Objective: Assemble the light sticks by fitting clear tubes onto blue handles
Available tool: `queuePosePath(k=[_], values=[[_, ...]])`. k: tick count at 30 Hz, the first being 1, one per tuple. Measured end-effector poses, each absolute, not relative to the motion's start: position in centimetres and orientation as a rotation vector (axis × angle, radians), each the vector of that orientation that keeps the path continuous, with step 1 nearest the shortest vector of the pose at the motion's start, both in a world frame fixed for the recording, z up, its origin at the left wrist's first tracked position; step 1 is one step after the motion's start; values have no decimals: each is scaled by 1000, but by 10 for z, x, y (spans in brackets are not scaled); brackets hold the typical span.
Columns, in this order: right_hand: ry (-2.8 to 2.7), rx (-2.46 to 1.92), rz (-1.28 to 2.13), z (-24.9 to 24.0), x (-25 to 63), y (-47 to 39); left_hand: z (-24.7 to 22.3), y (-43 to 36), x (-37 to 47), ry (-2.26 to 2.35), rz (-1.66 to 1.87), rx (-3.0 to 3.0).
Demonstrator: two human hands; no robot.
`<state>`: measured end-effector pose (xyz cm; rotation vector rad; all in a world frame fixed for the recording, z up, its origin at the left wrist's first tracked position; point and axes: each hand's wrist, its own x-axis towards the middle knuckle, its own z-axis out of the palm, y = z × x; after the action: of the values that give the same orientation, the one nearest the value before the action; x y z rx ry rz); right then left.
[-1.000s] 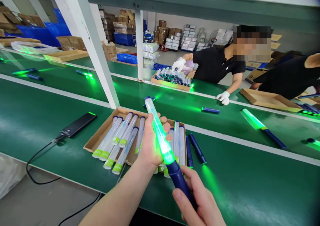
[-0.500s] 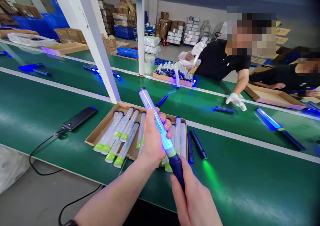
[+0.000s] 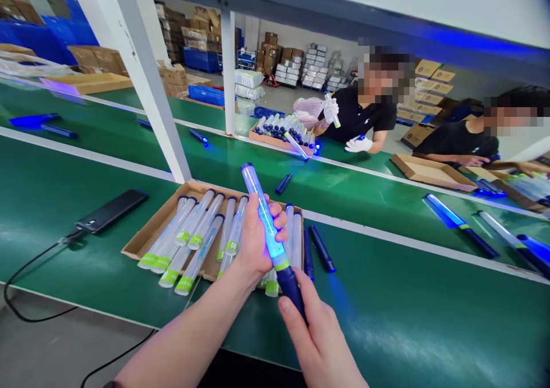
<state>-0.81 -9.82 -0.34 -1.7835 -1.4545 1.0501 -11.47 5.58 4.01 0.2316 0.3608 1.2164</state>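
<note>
A light stick [image 3: 268, 226] glows blue in its clear tube and slants between my two hands. My left hand [image 3: 254, 239] is closed around the clear tube, fingers wrapped over its far side. Lower down, my right hand [image 3: 315, 328] grips the dark blue handle [image 3: 292, 290], below a lime-green band. Under my hands lies a shallow cardboard tray [image 3: 141, 236] with several clear tubes [image 3: 200, 256] that have green ends and dark caps. Just right of the tray lie two dark blue handles [image 3: 321, 249], one casting a blue glow on the green surface.
A black power bank [image 3: 112, 211] with a cable lies at left. A white post [image 3: 141, 78] rises behind the tray. Across the bench, a co-worker in white gloves [image 3: 360, 144] handles parts beside a full tray [image 3: 281, 141]. Lit sticks [image 3: 462, 224] lie at right.
The view has shifted, so the bench appears further left. My hands keep hold of the light stick. The handle's green beam is now blue. The co-worker's gloved hand has picked up a handle.
</note>
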Motion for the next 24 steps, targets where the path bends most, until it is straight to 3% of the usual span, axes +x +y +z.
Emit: queuePosePath(k=[6,16,20,24], values=[[-1392,-1802,1155,-1,-6,-106,43,51,-115,207,1161,207],[-1639,-1616,865,-12,3,-102,69,32,-97,445,1324,472],[-1462,-1389,687,27,49,-103,69,1,-72,352,1131,844],[-1182,-1278,310,77,96,-109,36,-18,-37,280,906,1560]])
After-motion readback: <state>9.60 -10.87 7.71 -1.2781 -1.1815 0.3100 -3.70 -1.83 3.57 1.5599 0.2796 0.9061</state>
